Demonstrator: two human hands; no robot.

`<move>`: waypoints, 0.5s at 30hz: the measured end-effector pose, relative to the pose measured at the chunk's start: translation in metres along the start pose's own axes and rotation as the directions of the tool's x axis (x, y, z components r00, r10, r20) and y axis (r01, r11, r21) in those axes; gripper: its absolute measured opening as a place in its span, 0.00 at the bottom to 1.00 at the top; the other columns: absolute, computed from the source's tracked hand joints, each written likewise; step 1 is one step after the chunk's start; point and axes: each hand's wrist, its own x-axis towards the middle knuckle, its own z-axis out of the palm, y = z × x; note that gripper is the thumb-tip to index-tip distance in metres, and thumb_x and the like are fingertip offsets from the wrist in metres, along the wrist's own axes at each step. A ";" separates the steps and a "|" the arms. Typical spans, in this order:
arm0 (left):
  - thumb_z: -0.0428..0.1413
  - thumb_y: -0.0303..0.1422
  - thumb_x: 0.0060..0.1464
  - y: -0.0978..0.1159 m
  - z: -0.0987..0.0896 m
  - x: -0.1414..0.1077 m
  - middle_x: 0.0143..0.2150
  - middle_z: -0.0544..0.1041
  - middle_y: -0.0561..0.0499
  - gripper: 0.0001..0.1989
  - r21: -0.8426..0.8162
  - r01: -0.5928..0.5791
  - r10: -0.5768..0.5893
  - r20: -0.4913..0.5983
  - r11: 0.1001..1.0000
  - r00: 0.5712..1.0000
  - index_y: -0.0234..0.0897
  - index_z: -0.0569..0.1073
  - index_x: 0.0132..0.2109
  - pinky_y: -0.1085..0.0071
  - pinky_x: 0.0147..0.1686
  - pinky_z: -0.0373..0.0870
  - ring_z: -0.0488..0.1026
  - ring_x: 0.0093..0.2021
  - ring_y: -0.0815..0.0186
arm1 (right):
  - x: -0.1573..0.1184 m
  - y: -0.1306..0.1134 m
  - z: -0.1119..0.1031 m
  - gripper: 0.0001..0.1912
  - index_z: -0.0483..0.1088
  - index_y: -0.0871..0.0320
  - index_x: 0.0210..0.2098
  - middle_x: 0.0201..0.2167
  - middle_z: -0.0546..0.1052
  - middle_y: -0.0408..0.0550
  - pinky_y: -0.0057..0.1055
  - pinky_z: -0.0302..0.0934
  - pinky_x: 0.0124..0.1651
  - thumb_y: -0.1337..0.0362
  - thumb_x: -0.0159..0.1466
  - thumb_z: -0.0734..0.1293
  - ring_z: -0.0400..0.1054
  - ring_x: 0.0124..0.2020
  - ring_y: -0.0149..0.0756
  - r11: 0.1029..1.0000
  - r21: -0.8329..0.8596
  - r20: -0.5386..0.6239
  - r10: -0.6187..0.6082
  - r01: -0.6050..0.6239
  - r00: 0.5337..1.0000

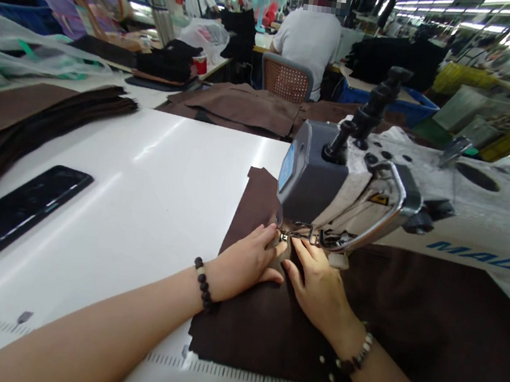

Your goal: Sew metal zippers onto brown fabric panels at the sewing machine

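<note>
Dark brown fabric [255, 335] lies in layers on the white sewing table [150, 202] and runs under the presser foot [297, 235] of an industrial sewing machine [313, 174]. My left hand [245, 264] rests flat on the cloth just left of the foot, its fingertips close to the metal. My right hand [318, 285] presses the cloth on the other side, fingers pointing toward the foot. Neither hand grips anything. The needle is hidden among the metal parts.
A black smartphone [12, 212] lies on the table at left, beyond it a stack of brown fabric strips [47, 126]. A ruler scale [249, 378] marks the front edge. Brown cloth pieces [242, 108] lie behind the table. A seated co-worker [306, 47] faces away.
</note>
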 end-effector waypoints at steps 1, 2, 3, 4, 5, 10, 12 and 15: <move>0.52 0.46 0.51 -0.001 0.001 0.000 0.55 0.63 0.36 0.31 -0.006 0.006 -0.006 -0.002 1.000 1.000 0.26 0.62 0.54 0.59 0.58 0.55 0.54 0.60 0.54 | 0.000 0.000 0.000 0.15 0.65 0.58 0.48 0.49 0.69 0.52 0.48 0.55 0.53 0.61 0.63 0.57 0.63 0.48 0.42 1.000 0.005 0.003 0.004 -0.004 1.000; 0.53 0.46 0.51 -0.001 0.002 0.000 0.54 0.63 0.36 0.30 -0.016 0.008 -0.009 -0.006 1.000 1.000 0.26 0.63 0.53 0.60 0.58 0.55 0.55 0.59 0.54 | 0.001 0.000 0.000 0.15 0.65 0.59 0.48 0.48 0.69 0.52 0.49 0.55 0.53 0.61 0.63 0.57 0.63 0.48 0.43 1.000 0.010 0.005 0.004 -0.004 1.000; 0.53 0.46 0.51 -0.002 0.003 -0.001 0.54 0.64 0.37 0.29 -0.027 0.013 -0.013 -0.014 1.000 1.000 0.25 0.63 0.52 0.61 0.58 0.56 0.56 0.59 0.55 | 0.001 0.001 0.000 0.16 0.64 0.59 0.48 0.48 0.69 0.52 0.49 0.55 0.54 0.61 0.63 0.57 0.63 0.49 0.43 1.000 0.018 0.006 -0.001 0.001 1.000; 0.53 0.46 0.51 -0.002 0.003 -0.001 0.53 0.64 0.37 0.29 -0.036 0.021 -0.022 -0.026 0.999 0.999 0.25 0.64 0.52 0.63 0.57 0.57 0.57 0.59 0.56 | 0.001 0.002 0.000 0.16 0.64 0.60 0.48 0.48 0.69 0.53 0.49 0.54 0.54 0.61 0.63 0.56 0.62 0.50 0.44 1.000 0.029 0.006 -0.009 0.009 1.000; 0.53 0.46 0.51 -0.002 0.004 -0.002 0.53 0.65 0.37 0.29 -0.038 0.033 -0.034 -0.042 0.999 0.999 0.24 0.64 0.51 0.65 0.57 0.58 0.58 0.58 0.57 | 0.001 0.004 0.000 0.17 0.64 0.61 0.48 0.48 0.69 0.54 0.48 0.54 0.54 0.61 0.63 0.56 0.62 0.50 0.44 0.999 0.040 0.003 -0.016 0.016 1.000; 0.54 0.48 0.48 0.000 -0.002 -0.010 0.49 0.67 0.36 0.33 0.029 0.090 -0.088 -0.077 0.995 0.993 0.21 0.64 0.50 0.64 0.53 0.61 0.63 0.53 0.56 | 0.001 0.029 -0.003 0.16 0.66 0.65 0.44 0.43 0.72 0.59 0.43 0.57 0.53 0.62 0.63 0.55 0.66 0.46 0.43 0.996 0.079 -0.044 0.045 -0.041 0.998; 0.53 0.50 0.47 -0.001 -0.006 -0.013 0.47 0.68 0.38 0.34 0.040 0.127 -0.126 -0.041 0.991 0.991 0.22 0.65 0.50 0.63 0.50 0.64 0.65 0.48 0.56 | 0.003 0.039 -0.004 0.14 0.68 0.63 0.42 0.41 0.73 0.57 0.41 0.59 0.51 0.64 0.63 0.56 0.66 0.46 0.43 0.996 0.073 -0.019 0.049 -0.047 0.999; 0.52 0.52 0.46 -0.006 -0.009 -0.014 0.46 0.67 0.40 0.37 0.039 0.178 -0.179 0.006 0.983 0.984 0.25 0.63 0.54 0.63 0.44 0.67 0.65 0.44 0.56 | 0.009 0.049 -0.006 0.13 0.70 0.60 0.39 0.38 0.74 0.53 0.39 0.60 0.50 0.66 0.62 0.56 0.67 0.44 0.42 0.998 0.062 0.014 -0.006 0.005 1.000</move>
